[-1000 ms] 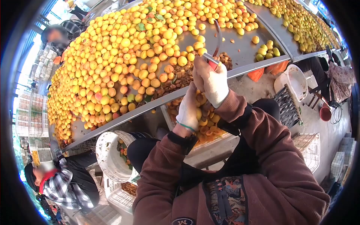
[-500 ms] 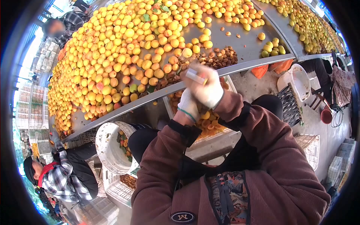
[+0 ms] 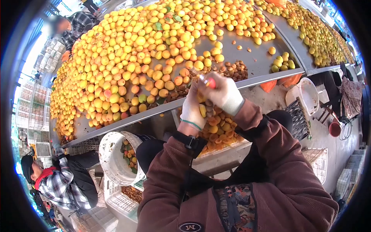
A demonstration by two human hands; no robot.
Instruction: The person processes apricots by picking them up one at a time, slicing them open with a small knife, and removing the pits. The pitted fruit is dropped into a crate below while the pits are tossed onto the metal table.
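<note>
Close together over the table's front edge are my two gloved hands. My right hand (image 3: 223, 92) is closed round a small knife (image 3: 210, 82) with a red and yellow handle; its blade end is blurred. My left hand (image 3: 191, 107) is curled beside it around an apricot (image 3: 200, 96), mostly hidden by the fingers. A yellow apricot piece (image 3: 203, 110) shows in the gap between my hands. Below them, a crate (image 3: 224, 148) holds halved apricots (image 3: 218, 129). Brown pits (image 3: 235, 71) lie heaped at the table edge just beyond my hands.
Whole apricots (image 3: 127, 58) cover much of the metal table (image 3: 255, 50). Greenish fruit (image 3: 282, 62) sits to the right. A white bucket (image 3: 112, 154) with fruit stands left of my knee, above a white crate (image 3: 116, 199). Another person (image 3: 63, 179) sits at the left.
My hands have moved slightly down and apart, so the knife handle and a yellow apricot piece between them now show. The view has shifted a little.
</note>
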